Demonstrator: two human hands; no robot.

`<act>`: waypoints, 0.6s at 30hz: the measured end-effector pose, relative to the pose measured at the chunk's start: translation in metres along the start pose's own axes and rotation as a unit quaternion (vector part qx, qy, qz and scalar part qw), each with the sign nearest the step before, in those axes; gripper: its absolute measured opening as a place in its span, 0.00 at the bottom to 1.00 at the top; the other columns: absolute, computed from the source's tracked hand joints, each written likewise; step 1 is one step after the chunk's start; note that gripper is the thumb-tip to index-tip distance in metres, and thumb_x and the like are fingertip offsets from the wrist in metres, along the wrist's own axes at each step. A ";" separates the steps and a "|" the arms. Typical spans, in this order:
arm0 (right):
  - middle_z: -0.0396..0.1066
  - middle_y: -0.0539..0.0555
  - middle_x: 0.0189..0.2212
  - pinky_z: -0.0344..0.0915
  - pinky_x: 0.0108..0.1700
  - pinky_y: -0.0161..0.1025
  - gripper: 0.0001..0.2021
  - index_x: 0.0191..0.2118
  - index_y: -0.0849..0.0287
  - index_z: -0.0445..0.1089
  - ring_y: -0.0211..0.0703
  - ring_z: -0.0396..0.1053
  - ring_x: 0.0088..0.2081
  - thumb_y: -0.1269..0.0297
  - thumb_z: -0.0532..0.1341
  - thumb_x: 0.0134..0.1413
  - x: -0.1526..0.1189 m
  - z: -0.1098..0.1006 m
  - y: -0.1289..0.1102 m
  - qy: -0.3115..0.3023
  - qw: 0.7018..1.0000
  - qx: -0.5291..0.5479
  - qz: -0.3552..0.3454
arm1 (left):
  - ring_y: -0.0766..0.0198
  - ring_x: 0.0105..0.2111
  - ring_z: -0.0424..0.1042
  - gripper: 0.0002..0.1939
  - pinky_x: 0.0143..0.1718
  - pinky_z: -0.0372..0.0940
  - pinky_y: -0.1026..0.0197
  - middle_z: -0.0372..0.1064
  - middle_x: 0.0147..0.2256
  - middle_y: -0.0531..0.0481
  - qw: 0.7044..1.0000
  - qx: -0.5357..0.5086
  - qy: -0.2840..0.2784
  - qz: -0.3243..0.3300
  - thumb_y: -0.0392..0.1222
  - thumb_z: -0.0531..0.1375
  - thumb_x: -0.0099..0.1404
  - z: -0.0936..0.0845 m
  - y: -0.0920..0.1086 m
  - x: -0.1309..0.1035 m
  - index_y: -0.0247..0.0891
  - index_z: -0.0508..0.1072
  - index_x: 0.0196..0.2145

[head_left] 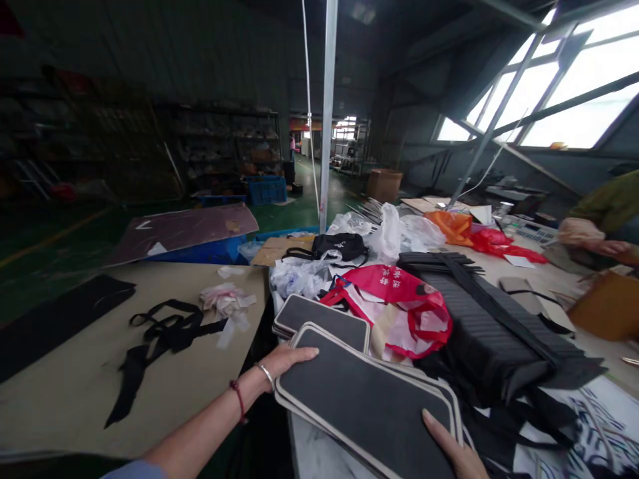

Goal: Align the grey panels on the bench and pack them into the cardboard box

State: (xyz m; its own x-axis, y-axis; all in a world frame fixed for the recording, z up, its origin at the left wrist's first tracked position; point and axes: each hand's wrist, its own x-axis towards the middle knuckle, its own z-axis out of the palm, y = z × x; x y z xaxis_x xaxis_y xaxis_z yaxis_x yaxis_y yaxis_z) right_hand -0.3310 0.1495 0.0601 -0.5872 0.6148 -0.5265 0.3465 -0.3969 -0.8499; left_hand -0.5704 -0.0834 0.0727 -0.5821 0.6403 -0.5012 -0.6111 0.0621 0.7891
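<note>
A stack of dark grey rectangular panels (364,399) with rounded corners and pale edges lies between my two hands. My left hand (287,364) grips its left end, thumb on the top panel and fingers hidden beneath. At the right end, my right hand (452,446) has its thumb on the top face; its other fingers are out of sight under the edge. Just behind, partly covered by this stack, rests another small pile of similar panels (324,319). A red and white printed bag (399,293) lies crumpled past them.
Bundled black strips (489,319) are heaped on the right. A board-topped table (64,399) at left carries tangled black straps (170,332) and cloth scraps (224,299). A black pouch (342,246) and plastic bags (389,233) sit behind. Another person's hands (594,239) show at far right.
</note>
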 end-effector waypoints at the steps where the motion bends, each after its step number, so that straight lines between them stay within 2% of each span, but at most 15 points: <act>1: 0.72 0.60 0.40 0.65 0.49 0.48 0.38 0.53 0.64 0.61 0.58 0.66 0.46 0.50 0.67 0.35 0.015 0.020 -0.017 -0.011 1.000 0.021 0.016 | 0.59 0.27 0.73 0.26 0.32 0.68 0.60 0.75 0.29 0.45 1.000 0.003 -0.001 0.005 0.47 0.69 0.39 -0.012 0.015 0.017 0.33 0.71 0.36; 5: 0.73 0.63 0.36 0.67 0.46 0.47 0.39 0.54 0.69 0.59 0.55 0.71 0.40 0.54 0.68 0.37 0.068 0.092 -0.069 -0.038 0.993 0.084 0.068 | 0.59 0.26 0.73 0.24 0.30 0.68 0.61 0.75 0.27 0.45 0.999 0.029 0.020 -0.011 0.49 0.68 0.42 -0.053 0.065 0.074 0.30 0.72 0.35; 9: 0.73 0.64 0.34 0.69 0.43 0.45 0.36 0.53 0.72 0.59 0.53 0.72 0.35 0.54 0.67 0.40 0.107 0.136 -0.088 -0.047 0.992 0.071 0.093 | 0.60 0.24 0.73 0.24 0.28 0.68 0.62 0.74 0.25 0.45 0.997 0.049 0.047 -0.036 0.50 0.68 0.41 -0.081 0.095 0.111 0.31 0.72 0.33; 11: 0.73 0.64 0.35 0.69 0.42 0.44 0.36 0.53 0.72 0.59 0.52 0.72 0.35 0.54 0.66 0.41 0.121 0.146 -0.090 -0.055 0.990 0.074 0.105 | 0.60 0.24 0.73 0.25 0.28 0.68 0.62 0.74 0.25 0.45 0.996 0.051 0.055 -0.054 0.51 0.68 0.40 -0.089 0.102 0.124 0.31 0.72 0.33; 14: 0.73 0.64 0.36 0.69 0.41 0.45 0.35 0.53 0.70 0.60 0.52 0.72 0.35 0.53 0.65 0.41 0.135 0.150 -0.090 -0.070 0.987 0.077 0.123 | 0.57 0.27 0.74 0.27 0.30 0.69 0.61 0.75 0.27 0.43 0.995 0.051 0.043 -0.080 0.53 0.68 0.38 -0.097 0.106 0.139 0.32 0.73 0.33; 17: 0.73 0.64 0.36 0.69 0.41 0.45 0.34 0.51 0.69 0.62 0.52 0.72 0.37 0.50 0.65 0.40 0.140 0.148 -0.090 -0.064 0.988 0.067 0.121 | 0.54 0.29 0.74 0.31 0.33 0.70 0.58 0.75 0.29 0.43 0.993 0.058 0.023 -0.100 0.57 0.68 0.34 -0.098 0.104 0.143 0.33 0.73 0.34; 18: 0.73 0.63 0.36 0.68 0.42 0.45 0.34 0.50 0.68 0.63 0.52 0.71 0.38 0.50 0.65 0.40 0.139 0.148 -0.089 -0.057 0.990 0.066 0.108 | 0.53 0.30 0.74 0.31 0.34 0.70 0.57 0.75 0.29 0.43 0.992 0.069 0.032 -0.104 0.58 0.68 0.34 -0.098 0.104 0.142 0.34 0.73 0.33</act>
State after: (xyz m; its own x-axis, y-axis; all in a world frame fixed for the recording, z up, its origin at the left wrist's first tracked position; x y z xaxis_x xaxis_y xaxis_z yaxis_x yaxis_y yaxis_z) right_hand -0.5519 0.1694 0.0654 -0.5910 0.4287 -0.6833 0.3781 -0.6010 -0.7041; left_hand -0.7690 -0.0609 0.0490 -0.4872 0.5535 -0.6755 -0.6442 0.2944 0.7059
